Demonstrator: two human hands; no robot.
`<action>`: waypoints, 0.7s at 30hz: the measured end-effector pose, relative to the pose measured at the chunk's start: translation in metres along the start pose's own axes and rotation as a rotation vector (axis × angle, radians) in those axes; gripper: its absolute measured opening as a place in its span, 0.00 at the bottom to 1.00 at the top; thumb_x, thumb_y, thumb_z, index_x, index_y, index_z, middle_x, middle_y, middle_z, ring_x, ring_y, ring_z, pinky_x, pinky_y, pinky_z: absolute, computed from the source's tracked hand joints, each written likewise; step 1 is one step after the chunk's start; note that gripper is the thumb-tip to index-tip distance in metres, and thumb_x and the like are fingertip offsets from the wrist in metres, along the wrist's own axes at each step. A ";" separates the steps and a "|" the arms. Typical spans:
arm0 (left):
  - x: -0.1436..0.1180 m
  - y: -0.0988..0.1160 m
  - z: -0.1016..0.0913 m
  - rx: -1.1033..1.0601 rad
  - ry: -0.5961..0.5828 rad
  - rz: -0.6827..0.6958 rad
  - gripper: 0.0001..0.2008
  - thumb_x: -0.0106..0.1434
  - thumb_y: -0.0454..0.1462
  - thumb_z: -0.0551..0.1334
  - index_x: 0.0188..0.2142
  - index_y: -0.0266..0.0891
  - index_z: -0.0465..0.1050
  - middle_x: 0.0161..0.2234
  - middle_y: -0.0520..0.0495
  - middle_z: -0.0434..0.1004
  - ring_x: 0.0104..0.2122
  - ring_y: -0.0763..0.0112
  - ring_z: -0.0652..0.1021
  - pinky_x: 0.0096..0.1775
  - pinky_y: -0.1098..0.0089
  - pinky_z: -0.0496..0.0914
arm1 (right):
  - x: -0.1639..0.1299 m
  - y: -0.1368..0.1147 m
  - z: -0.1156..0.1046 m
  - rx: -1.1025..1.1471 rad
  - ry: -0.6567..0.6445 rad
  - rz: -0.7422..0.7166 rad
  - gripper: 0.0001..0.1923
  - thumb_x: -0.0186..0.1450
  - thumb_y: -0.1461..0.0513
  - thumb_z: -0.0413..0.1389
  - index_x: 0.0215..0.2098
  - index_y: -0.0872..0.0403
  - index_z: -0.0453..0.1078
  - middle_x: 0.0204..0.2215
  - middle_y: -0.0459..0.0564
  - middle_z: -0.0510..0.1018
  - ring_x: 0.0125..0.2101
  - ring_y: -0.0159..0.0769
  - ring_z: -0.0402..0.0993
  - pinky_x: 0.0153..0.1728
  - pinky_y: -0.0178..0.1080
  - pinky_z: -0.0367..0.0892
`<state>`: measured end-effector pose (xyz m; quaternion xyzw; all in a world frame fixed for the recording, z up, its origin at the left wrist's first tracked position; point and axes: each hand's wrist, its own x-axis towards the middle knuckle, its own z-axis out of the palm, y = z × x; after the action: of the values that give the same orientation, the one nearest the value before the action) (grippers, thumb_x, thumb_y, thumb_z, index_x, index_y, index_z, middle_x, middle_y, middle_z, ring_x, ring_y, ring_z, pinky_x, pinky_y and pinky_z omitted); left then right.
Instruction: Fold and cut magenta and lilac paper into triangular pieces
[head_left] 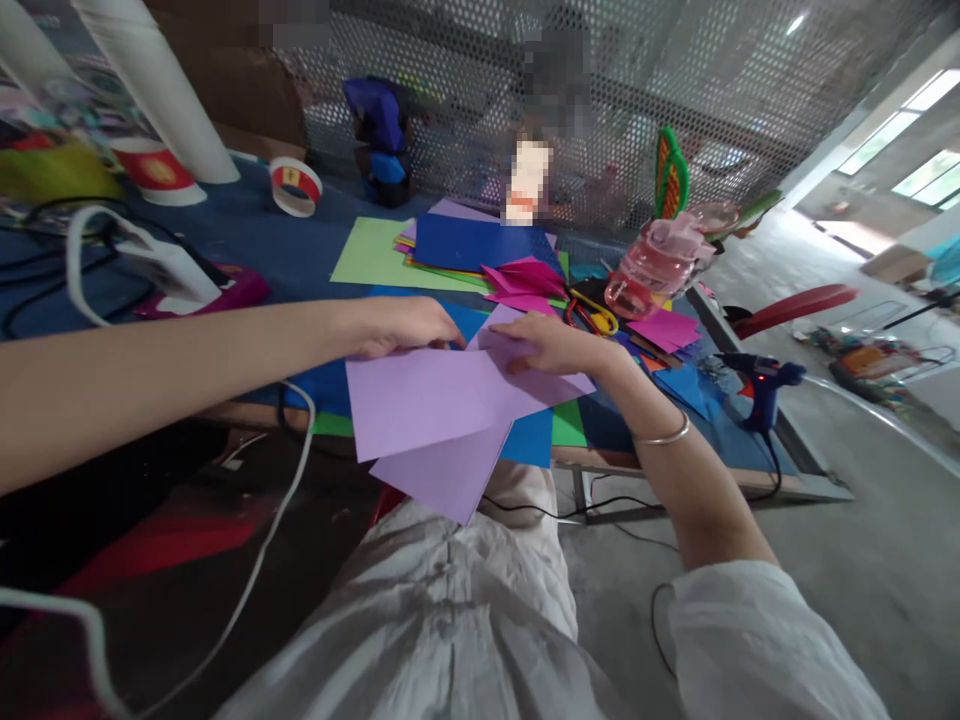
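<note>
Two bare hands press flat on a lilac paper sheet (442,400) at the near edge of the worktop (247,240). The left hand (401,325) lies at the sheet's 11 o'clock corner, its fingers stretched out and resting on the paper, gripping nothing. The right hand (551,345) lies at the 1 o'clock corner, fingers likewise spread and flat, with a thin metal bangle (664,437) on the wrist.

The sheet looks matte, smooth and stiff, a folded rectangle whose lower layer juts out as a point past the worktop's edge, over the person's lap. As I judge it, that overhang is the weak spot: if either hand lifts, the paper could pivot and slide off, or the crease could run crooked because the blue sheets (532,437) underneath are slippery and loosely stacked.

At 12 o'clock from the hands lie folded magenta paper shapes (525,280), sharp-edged and angular, on a fanned stack of coloured card (420,250). Yellow-handled scissors (596,315) lie at 1 o'clock, just beside the right hand; a sideways sweep might catch them. A clear pink plastic bottle (649,270) rests tilted beyond them and might roll. A blue glue gun (761,385) stands at 3 o'clock, its light glowing red, so its tip may be hot and near loose paper.
</note>
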<state>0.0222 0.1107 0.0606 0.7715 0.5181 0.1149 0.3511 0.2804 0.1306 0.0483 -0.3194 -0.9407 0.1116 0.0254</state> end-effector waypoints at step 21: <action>-0.129 0.006 0.096 0.747 -0.068 0.597 0.29 0.72 0.34 0.52 0.71 0.35 0.66 0.74 0.34 0.57 0.73 0.48 0.62 0.71 0.46 0.59 | 0.005 0.029 0.003 -0.015 0.294 0.187 0.25 0.69 0.62 0.56 0.63 0.58 0.73 0.58 0.61 0.81 0.57 0.54 0.76 0.60 0.52 0.69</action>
<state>0.0221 -0.0447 0.0185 0.9632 0.2680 -0.0087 0.0180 0.2935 0.1555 0.0382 -0.4187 -0.8938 0.0587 0.1499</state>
